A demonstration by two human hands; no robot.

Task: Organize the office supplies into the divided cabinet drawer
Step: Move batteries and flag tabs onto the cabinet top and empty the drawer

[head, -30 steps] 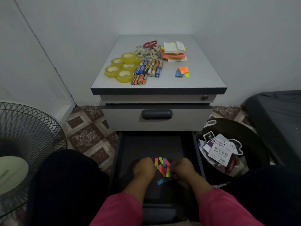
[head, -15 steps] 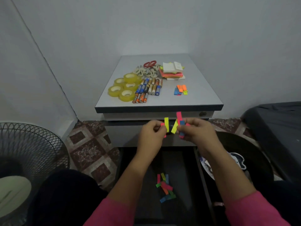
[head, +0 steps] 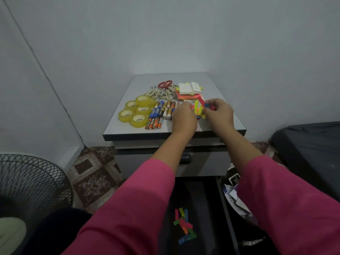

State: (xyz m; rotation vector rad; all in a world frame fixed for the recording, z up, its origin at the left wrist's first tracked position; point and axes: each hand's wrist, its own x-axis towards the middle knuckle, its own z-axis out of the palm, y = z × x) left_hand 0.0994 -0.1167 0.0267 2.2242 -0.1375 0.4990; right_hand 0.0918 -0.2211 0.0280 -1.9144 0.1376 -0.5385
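Both hands, the left hand (head: 184, 116) and right hand (head: 219, 115), pinch loose sticky flags (head: 199, 110) over the cabinet top (head: 230, 124) near its front edge; a slack pinch could scatter them.

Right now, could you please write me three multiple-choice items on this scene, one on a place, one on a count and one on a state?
1. Where do the loose coloured paper tabs lie?
A. in the open drawer
B. on the floor tiles
C. on the fan

2. How many yellow tape rolls sit on the cabinet top?
A. two
B. five
C. eight

3. What are the left hand and right hand doing?
A. resting flat
B. pinching coloured strips together
C. gripping the scissors

Answers: 1 A, the tabs lie on the dark drawer bottom; 2 B, five rolls are clustered together; 3 B, strips stick out between both hands.
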